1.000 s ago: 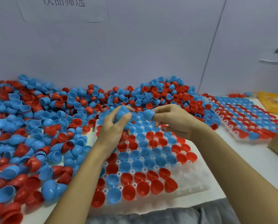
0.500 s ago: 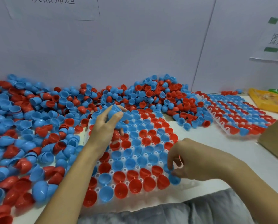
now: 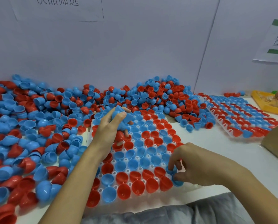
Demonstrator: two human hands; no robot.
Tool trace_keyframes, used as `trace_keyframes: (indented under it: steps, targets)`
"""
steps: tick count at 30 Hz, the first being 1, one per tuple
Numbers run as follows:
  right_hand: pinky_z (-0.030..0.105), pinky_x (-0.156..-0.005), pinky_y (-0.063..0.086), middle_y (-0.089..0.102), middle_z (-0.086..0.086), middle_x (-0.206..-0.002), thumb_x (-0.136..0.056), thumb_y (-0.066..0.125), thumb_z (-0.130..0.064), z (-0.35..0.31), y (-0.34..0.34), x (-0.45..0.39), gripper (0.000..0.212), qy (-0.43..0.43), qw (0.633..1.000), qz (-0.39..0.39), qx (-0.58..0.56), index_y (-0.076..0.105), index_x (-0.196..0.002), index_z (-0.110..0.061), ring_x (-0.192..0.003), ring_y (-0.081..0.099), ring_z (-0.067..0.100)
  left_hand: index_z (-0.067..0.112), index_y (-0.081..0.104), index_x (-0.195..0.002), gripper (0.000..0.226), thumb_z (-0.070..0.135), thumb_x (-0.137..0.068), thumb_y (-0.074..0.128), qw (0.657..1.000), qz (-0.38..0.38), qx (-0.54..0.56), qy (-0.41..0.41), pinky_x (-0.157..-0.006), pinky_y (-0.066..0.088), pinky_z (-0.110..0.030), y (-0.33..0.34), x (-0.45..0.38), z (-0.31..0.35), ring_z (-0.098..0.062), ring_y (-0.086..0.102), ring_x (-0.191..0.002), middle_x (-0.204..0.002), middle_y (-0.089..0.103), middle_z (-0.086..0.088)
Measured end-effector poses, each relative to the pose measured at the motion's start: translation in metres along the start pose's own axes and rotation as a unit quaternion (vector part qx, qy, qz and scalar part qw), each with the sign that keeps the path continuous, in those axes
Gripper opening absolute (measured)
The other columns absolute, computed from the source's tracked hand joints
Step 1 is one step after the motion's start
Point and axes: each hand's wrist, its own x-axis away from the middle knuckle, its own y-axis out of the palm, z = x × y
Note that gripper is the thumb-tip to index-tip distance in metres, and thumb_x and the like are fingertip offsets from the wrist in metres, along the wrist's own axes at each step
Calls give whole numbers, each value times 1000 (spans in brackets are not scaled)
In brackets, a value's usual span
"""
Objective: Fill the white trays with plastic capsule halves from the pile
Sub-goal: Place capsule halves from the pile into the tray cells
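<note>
A white tray (image 3: 190, 188) in front of me holds rows of red and blue capsule halves, open side up. My left hand (image 3: 110, 128) hovers over its far left part, gripping a bunch of blue capsule halves (image 3: 121, 118). At the tray's near right corner my right hand (image 3: 194, 164) pinches a blue capsule half (image 3: 177, 181) down on the tray. A big pile of red and blue halves (image 3: 38, 126) covers the table's left and back.
A second filled tray (image 3: 241, 117) lies at the right rear. A yellow tray (image 3: 264, 104) sits at the far right with another person's hand at it. A cardboard box (image 3: 277, 144) stands at the right edge. White wall panels close off the back.
My right hand carried a blue half from beside my left hand down to the tray's near right corner and now sets it there. My left hand stayed in place.
</note>
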Motion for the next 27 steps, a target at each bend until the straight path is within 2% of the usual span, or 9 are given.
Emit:
trace_keyframes:
  steps: [3, 5, 8, 12, 14, 16, 19, 22, 27]
  targets:
    - [17, -61, 47, 61, -20, -90, -89, 71, -38, 3, -14, 0, 19, -8, 1000, 18, -10, 69, -108, -40, -79, 60, 3, 18, 66, -114, 23, 33, -100, 54, 998, -20, 54, -34, -36, 35, -21, 0, 0, 1, -19, 59, -57, -86, 71, -5]
    - [17, -61, 50, 63, -18, -86, -93, 67, -34, -1, -22, -9, 15, -33, 993, 100, -47, 70, -107, -37, -80, 61, -4, 20, 68, -114, 29, 39, -95, 57, 996, -40, 74, -39, -39, 33, -22, 0, 1, 3, -19, 60, -58, -91, 71, -8]
    - [19, -64, 53, 67, -16, -85, -96, 61, -32, -19, -28, -31, 13, -62, 955, 240, -163, 71, -105, -30, -75, 64, -3, 28, 72, -112, 33, 45, -88, 57, 994, -73, 78, -32, -40, 33, -22, -1, 2, 5, -20, 60, -60, -100, 74, -12]
    - [33, -65, 60, 70, -6, -76, -98, 57, -31, -45, -31, -58, 15, -65, 895, 339, -284, 72, -95, -27, -65, 67, 13, 32, 72, -118, 44, 53, -82, 60, 994, -90, 56, -27, -41, 35, -23, -2, 4, 6, -33, 48, -67, -101, 71, -21]
    - [38, -59, 55, 69, -5, -69, -99, 57, -23, -52, -33, -67, 18, -81, 883, 349, -304, 74, -92, -24, -60, 61, 25, 30, 73, -117, 48, 56, -80, 60, 994, -96, 45, -38, -42, 36, -23, -3, 4, 5, -32, 47, -62, -88, 66, -24]
    - [30, -52, 49, 66, -3, -68, -98, 58, -16, -52, -36, -72, 19, -113, 890, 343, -279, 75, -95, -23, -55, 52, 24, 20, 76, -103, 50, 59, -76, 62, 993, -99, 40, -55, -41, 35, -24, -5, 4, 5, -23, 45, -50, -72, 62, -20]
    - [27, -59, 50, 61, -5, -74, -91, 69, -14, -47, -44, -72, 14, -155, 907, 322, -222, 75, -94, -27, -62, 54, 23, 20, 78, -85, 40, 54, -81, 57, 990, -123, 33, -61, -42, 32, -24, -5, 5, 4, -19, 46, -49, -66, 62, -12]
    - [26, -69, 54, 61, -9, -78, -85, 74, -7, -46, -48, -71, 23, -186, 905, 324, -202, 74, -93, -28, -69, 57, 15, 11, 72, -92, 41, 45, -86, 50, 987, -139, 53, -65, -41, 29, -23, -4, 5, 8, -15, 51, -50, -67, 64, -7]
    - [25, -75, 55, 66, -9, -86, -86, 72, -4, -43, -44, -72, 21, -185, 923, 301, -152, 77, -100, -19, -77, 61, 9, 0, 62, -99, 50, 47, -82, 53, 984, -154, 17, -85, -40, 31, -22, -4, 6, 9, -20, 47, -49, -70, 58, -18]
